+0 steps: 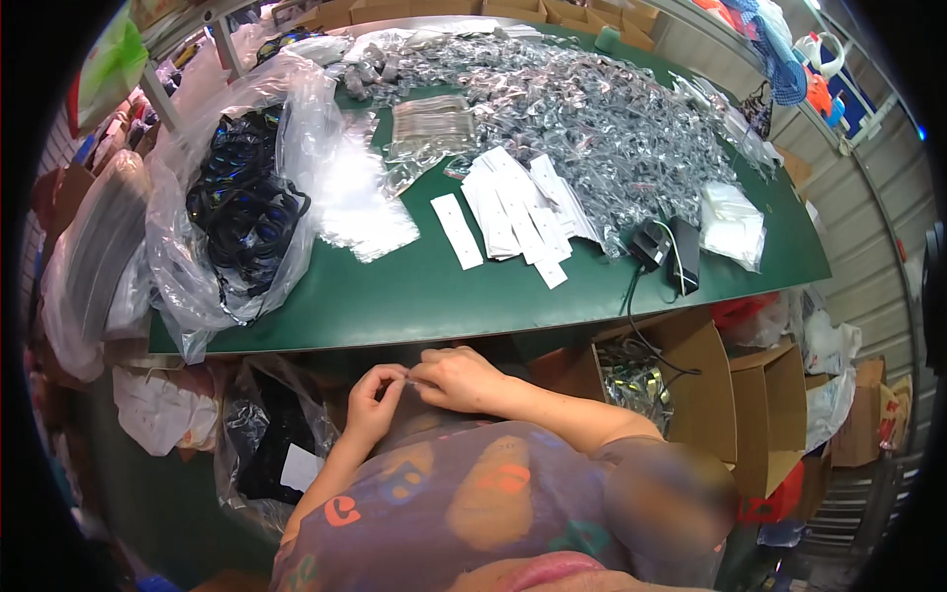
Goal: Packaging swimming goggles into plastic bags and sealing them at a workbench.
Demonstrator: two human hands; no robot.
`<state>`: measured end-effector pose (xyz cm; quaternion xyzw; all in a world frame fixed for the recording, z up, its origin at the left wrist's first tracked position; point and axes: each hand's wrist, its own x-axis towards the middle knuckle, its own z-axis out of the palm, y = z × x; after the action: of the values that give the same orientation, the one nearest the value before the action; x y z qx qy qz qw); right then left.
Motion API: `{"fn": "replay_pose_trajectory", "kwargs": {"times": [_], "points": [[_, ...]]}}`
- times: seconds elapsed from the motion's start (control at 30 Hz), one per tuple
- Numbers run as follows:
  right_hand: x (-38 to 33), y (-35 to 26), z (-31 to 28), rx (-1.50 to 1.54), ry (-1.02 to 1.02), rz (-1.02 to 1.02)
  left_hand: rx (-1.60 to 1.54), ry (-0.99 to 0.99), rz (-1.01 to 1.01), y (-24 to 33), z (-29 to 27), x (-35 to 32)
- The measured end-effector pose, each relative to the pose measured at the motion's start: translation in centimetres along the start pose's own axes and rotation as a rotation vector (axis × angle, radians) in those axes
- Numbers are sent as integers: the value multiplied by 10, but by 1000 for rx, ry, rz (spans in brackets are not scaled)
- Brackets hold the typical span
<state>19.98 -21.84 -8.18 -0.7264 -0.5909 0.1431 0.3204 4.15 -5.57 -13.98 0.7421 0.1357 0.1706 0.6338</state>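
Just off the near edge of the green table, my hands meet above my lap. My left hand is closed in a pinch, thumb against forefinger. The curled fingers of my right hand touch the left fingertips. Whatever lies between them is too small or hidden to name. Beyond them on the table lie white cards in a loose, overlapping pile, with a single white card to its left. A clear plastic bag holding coiled black cords stands on the left.
Small clear packets cover the table's far side. White sheets lie beside the bag. A black power adapter and a white packet sit right. Below the table are cardboard boxes and a bag with black contents.
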Motion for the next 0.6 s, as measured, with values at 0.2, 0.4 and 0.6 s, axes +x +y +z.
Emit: {"fn": "replay_pose_trajectory", "kwargs": {"times": [0.2,0.4,0.6], "points": [[1,0,6,125,34,38,170,-4,160,6,9,5],[0,0,6,152,34,48,42,-76,55,-4,9,3],[-1,2,9,33,93,-23,-105,-83,-15,-11,10,6]]}}
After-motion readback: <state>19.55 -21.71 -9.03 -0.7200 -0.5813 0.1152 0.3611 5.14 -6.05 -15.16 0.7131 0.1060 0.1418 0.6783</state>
